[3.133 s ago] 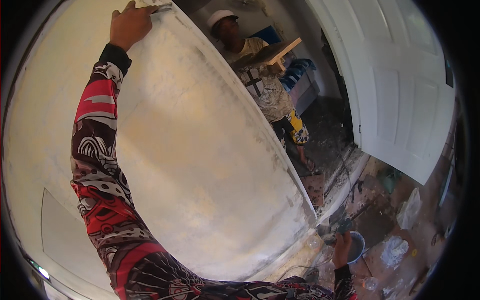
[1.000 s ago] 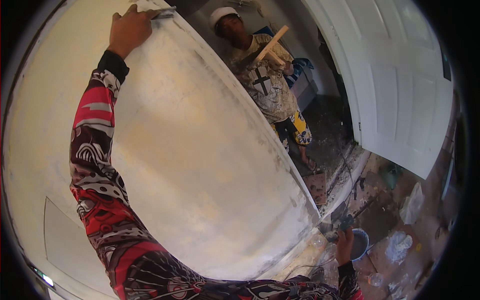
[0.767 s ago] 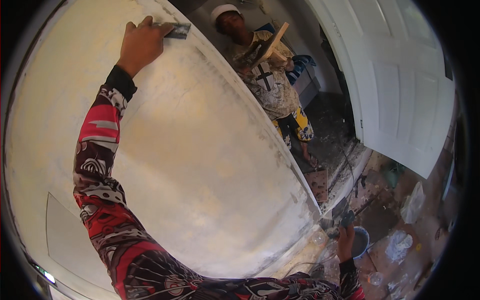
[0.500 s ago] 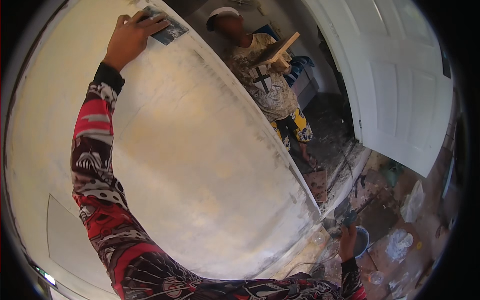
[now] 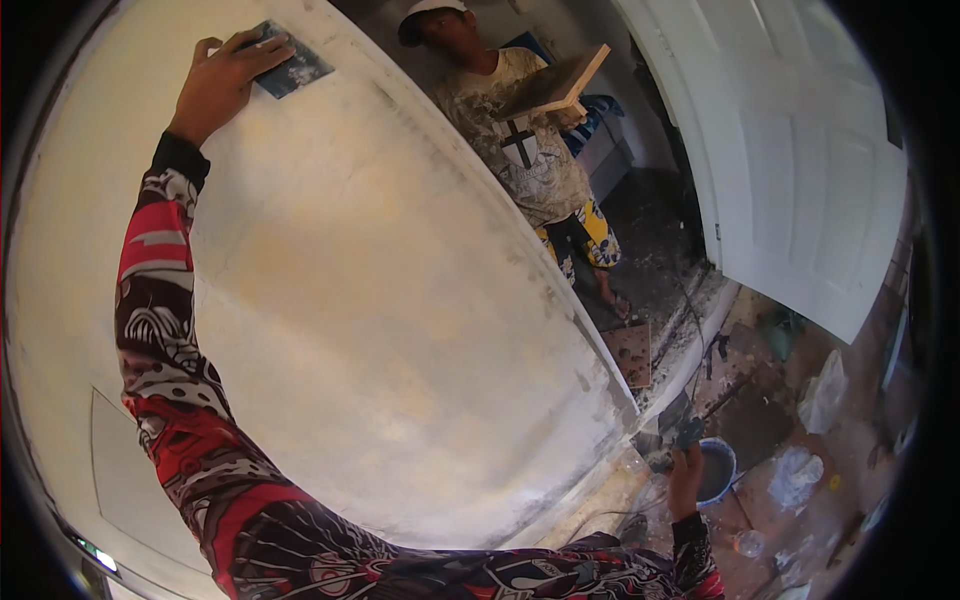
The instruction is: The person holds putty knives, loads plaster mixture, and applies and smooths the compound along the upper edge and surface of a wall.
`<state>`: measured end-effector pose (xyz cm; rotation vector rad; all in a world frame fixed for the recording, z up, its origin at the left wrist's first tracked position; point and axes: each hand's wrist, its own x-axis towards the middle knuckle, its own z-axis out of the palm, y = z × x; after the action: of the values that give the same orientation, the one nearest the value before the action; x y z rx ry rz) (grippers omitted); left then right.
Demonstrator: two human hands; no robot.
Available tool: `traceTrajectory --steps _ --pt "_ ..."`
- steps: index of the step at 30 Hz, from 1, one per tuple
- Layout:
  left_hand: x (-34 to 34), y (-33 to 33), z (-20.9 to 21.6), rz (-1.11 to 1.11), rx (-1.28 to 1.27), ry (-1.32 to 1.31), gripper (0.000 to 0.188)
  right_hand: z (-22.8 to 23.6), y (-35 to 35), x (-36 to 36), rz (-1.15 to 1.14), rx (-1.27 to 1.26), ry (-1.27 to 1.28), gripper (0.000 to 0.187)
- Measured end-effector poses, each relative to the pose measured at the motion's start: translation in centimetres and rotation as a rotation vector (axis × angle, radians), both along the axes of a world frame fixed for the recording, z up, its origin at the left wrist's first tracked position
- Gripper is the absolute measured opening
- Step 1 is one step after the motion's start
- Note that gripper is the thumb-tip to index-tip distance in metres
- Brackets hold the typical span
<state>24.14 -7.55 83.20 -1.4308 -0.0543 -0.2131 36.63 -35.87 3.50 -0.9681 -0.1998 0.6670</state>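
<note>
High on the pale, patchy plastered wall, my left hand presses a dark, flat rectangular scraper blade against the surface. Its fingers spread over the blade, which has whitish smears. Low at the right, my right hand is closed around a dark tool with a flat blade-like part, possibly a putty knife; its exact shape is unclear. Just right of that hand stands a round bucket with a pale rim and grey contents.
Beyond the wall's edge a person stands in the doorway, holding a wooden board. A white panelled door stands at the right. Clear plastic bags, a brown tile and debris lie on the floor.
My left hand and the scraper have shifted left along the wall, away from its edge. My right hand stays beside the bucket. The person in the doorway has tilted the board slightly.
</note>
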Motion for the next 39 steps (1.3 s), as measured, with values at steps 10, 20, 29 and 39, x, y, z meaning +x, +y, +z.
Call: traceTrajectory --steps 10,20,29,39 --pt "5.2 -0.8 0.2 -0.044 0.129 -0.326 0.051 -0.1 -0.9 1.1 -0.041 -0.026 -0.074 0.022" --pt "6.7 0.1 -6.0 -0.063 -0.032 -0.181 0.042 0.2 -0.2 0.5 0.039 -0.015 0.008 0.020" --pt "4.0 -1.7 -6.8 0.060 -0.186 0.011 0.042 0.1 -1.2 0.7 0.015 -0.013 -0.045 0.020" --pt "3.2 1.8 -0.9 -0.062 0.040 -0.050 0.065 -1.3 -0.9 0.7 0.026 -0.055 -0.071 0.024"
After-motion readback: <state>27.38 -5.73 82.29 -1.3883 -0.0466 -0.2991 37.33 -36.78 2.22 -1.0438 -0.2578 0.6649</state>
